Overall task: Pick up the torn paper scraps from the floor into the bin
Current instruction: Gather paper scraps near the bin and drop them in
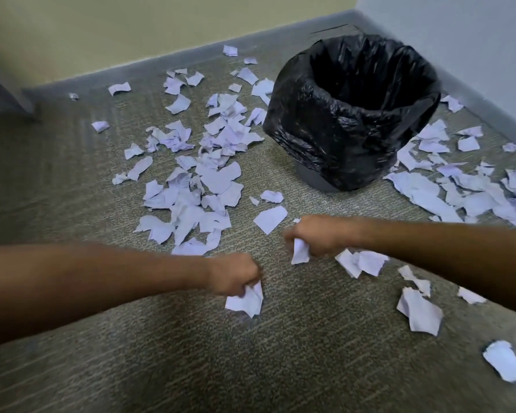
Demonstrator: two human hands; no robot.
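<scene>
Grey-green carpet floor, torn paper scraps scattered, black-lined bin

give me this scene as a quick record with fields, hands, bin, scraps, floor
left hand: grips a paper scrap
right hand: grips another scrap
bin: upright, black liner, beyond the hands
loose scraps: scattered left and right of the bin
floor: carpet, corner of a room
</scene>
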